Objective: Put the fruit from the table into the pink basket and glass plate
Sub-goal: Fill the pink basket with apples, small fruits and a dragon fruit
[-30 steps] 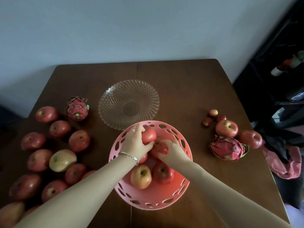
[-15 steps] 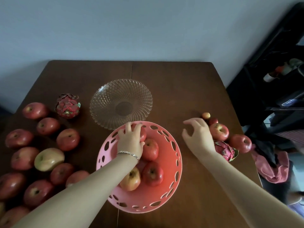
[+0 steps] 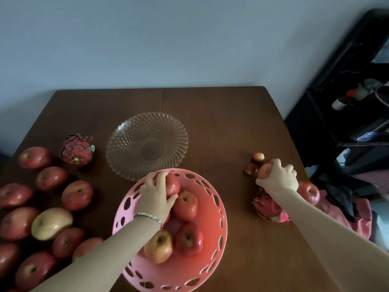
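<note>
The pink basket (image 3: 219, 245) stands at the table's near middle and holds several red apples. My left hand (image 3: 155, 197) rests inside it, fingers curled over the far apple (image 3: 173, 185). My right hand (image 3: 277, 178) is at the table's right side, closed around a red apple (image 3: 264, 170). Below that wrist lies a dragon fruit (image 3: 268, 208), and another red apple (image 3: 309, 192) sits to its right. The glass plate (image 3: 147, 144) lies bare behind the basket.
Several red apples (image 3: 76, 194) and a yellow-green mango (image 3: 51, 223) crowd the table's left side, with a second dragon fruit (image 3: 77, 149) behind them. Small fruits (image 3: 258, 157) sit beyond my right hand. A dark shelf (image 3: 347, 114) and pink cloth (image 3: 362, 213) flank the table's right edge.
My right hand left the basket, moved right across the table and closed on a red apple. My left hand stayed on the far apple in the basket.
</note>
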Demonstrator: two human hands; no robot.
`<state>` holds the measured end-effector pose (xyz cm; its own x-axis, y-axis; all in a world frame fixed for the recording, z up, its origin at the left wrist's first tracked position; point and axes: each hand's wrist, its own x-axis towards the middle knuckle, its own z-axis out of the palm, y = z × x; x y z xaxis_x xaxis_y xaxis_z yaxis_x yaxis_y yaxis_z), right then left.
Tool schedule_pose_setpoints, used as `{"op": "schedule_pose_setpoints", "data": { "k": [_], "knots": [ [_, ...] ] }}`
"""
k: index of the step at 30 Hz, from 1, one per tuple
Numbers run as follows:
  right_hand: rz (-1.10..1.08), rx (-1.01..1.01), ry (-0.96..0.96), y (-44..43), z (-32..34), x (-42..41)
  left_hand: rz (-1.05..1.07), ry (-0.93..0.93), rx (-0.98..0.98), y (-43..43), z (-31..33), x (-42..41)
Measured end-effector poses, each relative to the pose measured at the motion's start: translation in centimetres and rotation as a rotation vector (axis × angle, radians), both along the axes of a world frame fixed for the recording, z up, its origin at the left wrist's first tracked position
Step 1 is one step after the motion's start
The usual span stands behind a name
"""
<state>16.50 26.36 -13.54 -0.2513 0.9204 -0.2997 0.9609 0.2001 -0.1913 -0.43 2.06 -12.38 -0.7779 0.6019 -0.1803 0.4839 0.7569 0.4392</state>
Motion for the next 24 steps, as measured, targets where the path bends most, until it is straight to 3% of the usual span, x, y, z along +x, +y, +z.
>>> {"op": "schedule_pose_setpoints", "data": {
  "k": [2,3,4,6,7,9,13,16,19,21,24],
  "knots": [
    [0.065,-0.015,0.283,-1.1,1.8,0.0,0.005,-0.017,0.001,0.0,0.0,-0.1],
    [0.058,-0.124,0.465,-2.0,3.0,-0.3,0.001,-0.022,0.0,0.0,0.0,-0.2],
    [0.013,-0.333,0.669,-3.0,4.2,-0.7,-0.005,-0.026,0.003,-0.1,0.0,-0.2],
    [-0.164,-0.957,1.077,-5.3,5.8,-1.4,-0.01,-0.033,0.028,-0.2,-0.1,-0.3],
    [-0.237,-1.222,1.192,-6.3,6.0,-1.7,-0.011,-0.036,0.04,-0.2,-0.1,-0.2],
    [-0.194,-1.492,1.243,-8.1,5.5,-2.4,-0.02,-0.039,0.032,-0.3,0.0,-0.3],
    [-0.064,-1.593,1.19,-10.9,4.4,-3.4,-0.036,-0.057,-0.044,-0.4,0.5,-0.4],
    [-0.029,-1.426,1.053,-11.9,4.2,-4.0,-0.022,-0.089,-0.031,-0.4,0.9,-0.5],
    [0.16,-0.746,0.815,-12.6,3.8,-4.8,0.034,-0.166,0.066,-0.5,1.0,-0.7],
    [0.424,-0.302,0.665,-13.1,3.3,-5.5,0.043,-0.183,0.105,-0.6,1.1,-0.7],
    [0.882,0.162,0.45,-13.9,1.6,-6.7,0.037,-0.189,0.106,-0.8,1.0,-0.6]
  ]
}}
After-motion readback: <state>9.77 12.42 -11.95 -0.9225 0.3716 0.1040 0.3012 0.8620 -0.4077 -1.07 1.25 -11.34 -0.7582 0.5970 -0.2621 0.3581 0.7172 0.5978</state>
